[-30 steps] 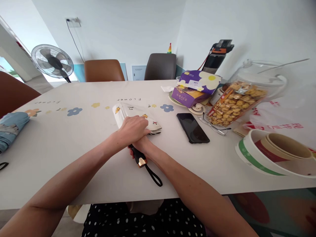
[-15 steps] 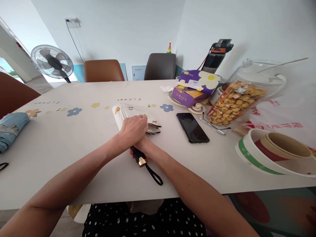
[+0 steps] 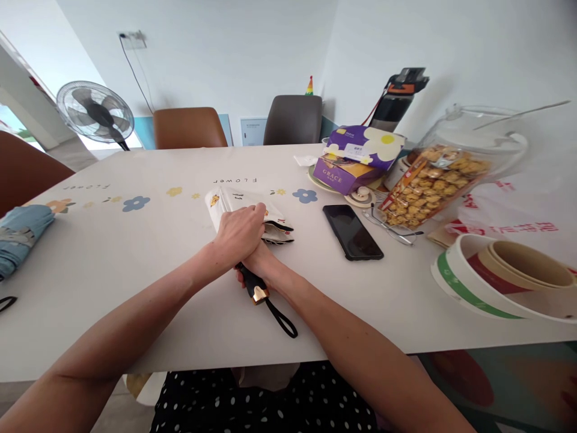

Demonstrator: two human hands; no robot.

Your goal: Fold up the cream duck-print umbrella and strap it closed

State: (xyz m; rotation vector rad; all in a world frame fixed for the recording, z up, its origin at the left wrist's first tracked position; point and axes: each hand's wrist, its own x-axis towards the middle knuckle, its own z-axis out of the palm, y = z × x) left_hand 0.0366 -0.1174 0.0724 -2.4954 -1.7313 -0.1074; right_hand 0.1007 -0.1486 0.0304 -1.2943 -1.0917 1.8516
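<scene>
A folded white umbrella (image 3: 234, 201) with small cartoon prints lies on the white table (image 3: 135, 264) in front of me. My left hand (image 3: 238, 231) rests on top of its folds, fingers curled and pressing the fabric down. Under it, my right hand (image 3: 259, 264) is wrapped round the umbrella's black handle (image 3: 253, 287), which ends in a gold cap with a black wrist strap (image 3: 282, 319) trailing toward me. Most of my right hand is hidden by the left.
A black phone (image 3: 352, 231) lies just right of the umbrella, with glasses (image 3: 390, 225) beyond. A purple box (image 3: 356, 156), a snack jar (image 3: 444, 171) and tape rolls (image 3: 505, 276) crowd the right side. A blue folded umbrella (image 3: 20, 234) sits at the left edge. Chairs and a fan stand behind.
My left hand has slid a little farther up over the umbrella's folds, gathering the fabric. The right hand stays on the handle.
</scene>
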